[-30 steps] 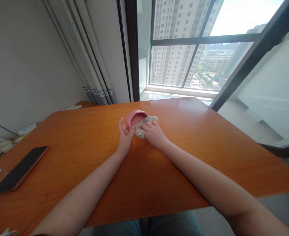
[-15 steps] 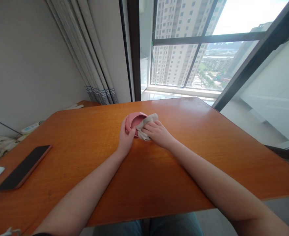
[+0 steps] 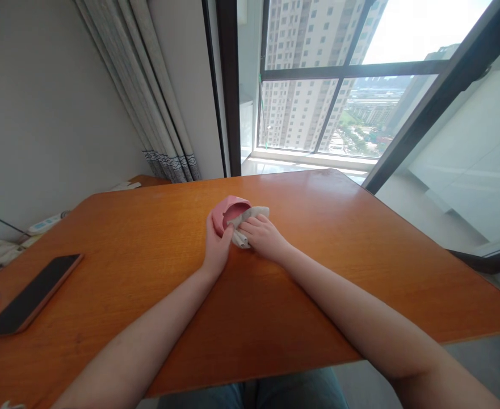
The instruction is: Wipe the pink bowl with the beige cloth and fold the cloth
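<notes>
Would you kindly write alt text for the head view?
A left hand holds a pink rounded vessel while the right hand holds a crumpled grey cloth at its opening, over a brown wooden table. A flat black slab lies farther left.

Single head cam, worn by the person, so you're looking forward and down across the surface [image 3: 147,238] from its near edge. The legs [image 3: 301,389] peek in at the bottom, and both forearms [image 3: 147,335] run in from low in the frame, pretty close to the lens. Left grip [image 3: 217,245] and right grip [image 3: 267,236] land around mid-frame, farther out. View's wide enough to catch a curtain [image 3: 134,85] upper left and a window [image 3: 301,113] upper right.
</notes>
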A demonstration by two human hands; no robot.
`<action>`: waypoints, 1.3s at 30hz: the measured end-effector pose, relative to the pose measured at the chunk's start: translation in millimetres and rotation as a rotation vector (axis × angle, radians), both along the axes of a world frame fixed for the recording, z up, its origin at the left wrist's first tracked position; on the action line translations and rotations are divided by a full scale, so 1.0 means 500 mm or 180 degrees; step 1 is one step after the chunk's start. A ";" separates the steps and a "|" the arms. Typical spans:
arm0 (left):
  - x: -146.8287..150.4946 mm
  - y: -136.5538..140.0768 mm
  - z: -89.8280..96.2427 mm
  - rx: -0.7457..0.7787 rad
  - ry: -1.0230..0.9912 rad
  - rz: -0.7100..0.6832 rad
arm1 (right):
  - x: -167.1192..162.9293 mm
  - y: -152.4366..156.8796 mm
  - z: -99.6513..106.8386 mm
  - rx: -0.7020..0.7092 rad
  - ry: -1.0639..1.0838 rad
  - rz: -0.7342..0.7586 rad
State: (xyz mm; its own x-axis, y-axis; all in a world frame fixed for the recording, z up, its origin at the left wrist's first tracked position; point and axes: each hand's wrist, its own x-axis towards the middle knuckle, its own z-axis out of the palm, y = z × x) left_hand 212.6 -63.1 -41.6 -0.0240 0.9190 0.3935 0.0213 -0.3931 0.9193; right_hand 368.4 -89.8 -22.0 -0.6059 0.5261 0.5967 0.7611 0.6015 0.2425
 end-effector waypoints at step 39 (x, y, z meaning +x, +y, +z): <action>-0.021 0.018 0.022 0.0170 0.0522 0.0313 | -0.035 -0.025 0.019 -0.0403 -0.0345 -0.0239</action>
State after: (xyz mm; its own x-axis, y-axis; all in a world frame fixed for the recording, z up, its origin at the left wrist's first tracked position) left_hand 202.1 -54.2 -30.4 -0.0441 0.8930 0.4478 0.2098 -0.4300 0.8781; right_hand 350.8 -102.4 -12.4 -0.6192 0.6391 0.4563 0.7786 0.5749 0.2515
